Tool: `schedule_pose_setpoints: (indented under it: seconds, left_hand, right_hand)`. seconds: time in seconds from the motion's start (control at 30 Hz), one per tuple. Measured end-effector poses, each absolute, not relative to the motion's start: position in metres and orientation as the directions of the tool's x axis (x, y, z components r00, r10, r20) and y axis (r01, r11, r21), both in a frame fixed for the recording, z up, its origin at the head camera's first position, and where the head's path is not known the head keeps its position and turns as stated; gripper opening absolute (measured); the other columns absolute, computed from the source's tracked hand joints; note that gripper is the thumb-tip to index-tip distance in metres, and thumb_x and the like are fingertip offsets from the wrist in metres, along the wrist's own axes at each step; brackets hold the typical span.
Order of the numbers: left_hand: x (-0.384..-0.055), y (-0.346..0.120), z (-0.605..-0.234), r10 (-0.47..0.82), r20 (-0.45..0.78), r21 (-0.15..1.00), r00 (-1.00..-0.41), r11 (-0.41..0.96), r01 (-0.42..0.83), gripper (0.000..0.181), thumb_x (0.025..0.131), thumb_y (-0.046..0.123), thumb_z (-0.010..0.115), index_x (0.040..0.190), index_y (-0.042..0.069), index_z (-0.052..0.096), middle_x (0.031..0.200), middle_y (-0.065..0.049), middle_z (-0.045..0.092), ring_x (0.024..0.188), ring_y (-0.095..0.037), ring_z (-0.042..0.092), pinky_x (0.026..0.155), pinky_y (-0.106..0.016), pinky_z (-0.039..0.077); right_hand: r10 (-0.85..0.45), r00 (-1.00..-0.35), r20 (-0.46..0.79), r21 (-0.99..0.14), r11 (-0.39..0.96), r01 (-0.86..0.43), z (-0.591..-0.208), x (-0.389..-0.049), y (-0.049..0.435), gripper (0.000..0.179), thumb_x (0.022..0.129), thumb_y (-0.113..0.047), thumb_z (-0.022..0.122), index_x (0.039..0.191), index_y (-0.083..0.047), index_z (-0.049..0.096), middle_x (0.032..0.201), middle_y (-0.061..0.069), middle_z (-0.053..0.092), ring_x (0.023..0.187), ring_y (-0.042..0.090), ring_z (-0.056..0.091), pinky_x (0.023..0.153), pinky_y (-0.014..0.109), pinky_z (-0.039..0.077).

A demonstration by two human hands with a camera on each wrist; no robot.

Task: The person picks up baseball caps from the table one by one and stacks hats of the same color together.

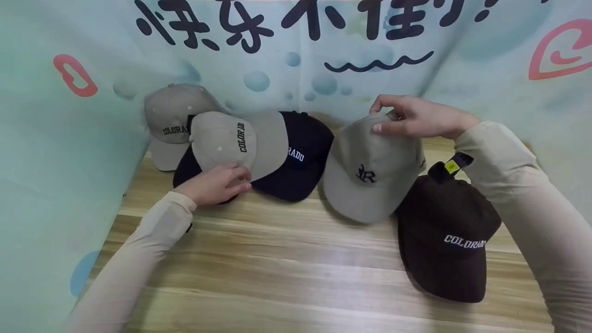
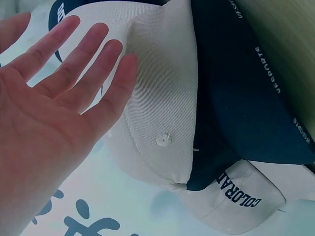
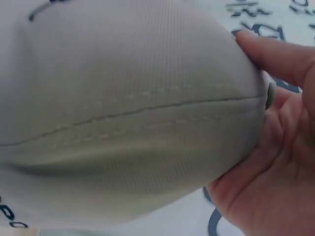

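Observation:
My right hand (image 1: 418,118) pinches the crown top of a grey-beige baseball cap (image 1: 365,152) with a dark emblem; the brim points down toward me. In the right wrist view, thumb and fingers lie on either side of that cap's crown (image 3: 138,132). My left hand (image 1: 219,185) is in front of a pale beige COLORADO cap (image 1: 222,136), turned sideways. In the left wrist view its fingers (image 2: 118,88) are extended and grip nothing; whether they touch the cap I cannot tell. The beige cap overlaps a navy cap (image 1: 305,157), and navy fabric (image 2: 236,88) also shows beside it.
A grey COLORADO cap (image 1: 173,115) stands at the back left, partly covered. At right, under my right forearm, lies a dark brown COLORADO cap (image 1: 448,249). The wood-grain tabletop (image 1: 296,273) meets a printed pale blue cloth (image 1: 277,69) behind and at the left.

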State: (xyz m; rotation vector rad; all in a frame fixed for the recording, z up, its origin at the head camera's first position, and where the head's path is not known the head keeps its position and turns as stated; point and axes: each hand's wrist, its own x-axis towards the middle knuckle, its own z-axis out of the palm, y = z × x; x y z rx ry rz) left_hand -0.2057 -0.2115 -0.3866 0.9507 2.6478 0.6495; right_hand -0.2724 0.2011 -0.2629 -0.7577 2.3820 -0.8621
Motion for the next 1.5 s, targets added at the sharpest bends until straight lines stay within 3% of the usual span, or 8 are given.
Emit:
schedule_pose_setpoints:
  seconds: [0.07, 0.17, 0.3, 0.43, 0.8, 0.97, 1.23, 1.5]
  left_hand:
    - [-0.205, -0.212, -0.386, 0.65, -0.087, 0.486, -0.755, 0.689, 0.537, 0.019, 0.099, 0.019, 0.056, 0.107, 0.003, 0.062, 0.103, -0.011, 0.06, 0.094, -0.029, 0.058, 0.083, -0.045, 0.045]
    - [-0.205, -0.213, -0.386, 0.646, -0.093, 0.487, -0.757, 0.693, 0.532, 0.018, 0.098, 0.018, 0.057, 0.107, 0.003, 0.062, 0.103, -0.011, 0.061, 0.094, -0.029, 0.058, 0.084, -0.045, 0.045]
    - [-0.205, -0.214, -0.385, 0.633, -0.112, 0.499, -0.766, 0.702, 0.508, 0.019, 0.098, 0.017, 0.057, 0.108, 0.002, 0.062, 0.104, -0.011, 0.061, 0.097, -0.029, 0.059, 0.086, -0.046, 0.045]
    - [-0.205, -0.214, -0.385, 0.633, -0.123, 0.504, -0.764, 0.703, 0.502, 0.02, 0.098, 0.017, 0.057, 0.109, 0.001, 0.062, 0.106, -0.011, 0.063, 0.097, -0.029, 0.06, 0.086, -0.046, 0.046]
    - [-0.208, -0.219, -0.386, 0.567, -0.161, 0.444, -0.808, 0.773, 0.453, 0.02, 0.097, 0.016, 0.057, 0.111, 0.002, 0.063, 0.104, -0.012, 0.066, 0.096, -0.029, 0.062, 0.081, -0.05, 0.048]
    - [-0.211, -0.229, -0.382, 0.48, -0.141, 0.383, -0.866, 0.833, 0.4, 0.01, 0.095, 0.014, 0.059, 0.094, 0.005, 0.061, 0.085, -0.009, 0.063, 0.079, -0.028, 0.06, 0.068, -0.048, 0.048]
    - [-0.221, -0.252, -0.365, 0.411, -0.071, 0.365, -0.909, 0.859, 0.36, 0.018, 0.091, 0.006, 0.057, 0.075, 0.004, 0.05, 0.066, -0.006, 0.049, 0.063, -0.027, 0.05, 0.061, -0.042, 0.041]
    - [-0.236, -0.274, -0.36, 0.158, -0.165, 0.296, -0.974, 0.949, 0.104, 0.038, 0.1, 0.032, 0.048, 0.077, 0.002, 0.053, 0.069, -0.012, 0.051, 0.065, -0.031, 0.05, 0.056, -0.041, 0.038]
  right_hand:
    - [-0.696, -0.667, -0.266, -0.715, 0.606, -0.347, -0.263, -0.268, 0.196, 0.028, 0.098, -0.023, 0.059, 0.122, -0.012, 0.05, 0.074, 0.008, 0.052, 0.068, 0.018, 0.051, 0.061, 0.03, 0.043]
    - [-0.777, -0.558, -0.29, -0.748, 0.548, -0.374, -0.267, -0.263, 0.189, 0.032, 0.098, -0.019, 0.058, 0.129, -0.016, 0.05, 0.102, 0.009, 0.058, 0.089, 0.02, 0.054, 0.073, 0.031, 0.045]
    - [-0.846, -0.437, -0.307, -0.79, 0.482, -0.378, -0.283, -0.258, 0.179, 0.038, 0.097, -0.016, 0.058, 0.135, -0.018, 0.051, 0.135, -0.001, 0.049, 0.116, 0.019, 0.045, 0.091, 0.031, 0.04]
    - [-0.862, -0.377, -0.338, -0.821, 0.466, -0.33, -0.302, -0.255, 0.172, 0.039, 0.098, -0.015, 0.056, 0.137, -0.013, 0.049, 0.137, 0.001, 0.05, 0.118, 0.02, 0.048, 0.093, 0.031, 0.041]
    - [-0.756, -0.545, -0.364, -0.71, 0.603, -0.363, -0.335, -0.266, 0.171, 0.027, 0.097, -0.013, 0.056, 0.122, -0.003, 0.057, 0.113, 0.014, 0.063, 0.1, 0.023, 0.056, 0.082, 0.034, 0.043]
    - [-0.724, -0.595, -0.351, -0.704, 0.622, -0.342, -0.34, -0.266, 0.172, 0.027, 0.098, -0.015, 0.055, 0.124, -0.004, 0.057, 0.116, 0.015, 0.061, 0.106, 0.027, 0.056, 0.086, 0.04, 0.044]
    - [-0.748, -0.637, -0.184, -0.62, 0.591, -0.515, -0.328, -0.255, 0.179, 0.027, 0.096, -0.005, 0.053, 0.122, 0.002, 0.055, 0.113, 0.022, 0.062, 0.106, 0.036, 0.059, 0.087, 0.048, 0.048]
    - [-0.771, -0.635, -0.037, -0.496, 0.566, -0.659, -0.311, -0.237, 0.189, 0.026, 0.093, -0.001, 0.055, 0.118, 0.004, 0.057, 0.106, 0.02, 0.065, 0.101, 0.033, 0.062, 0.084, 0.049, 0.048]
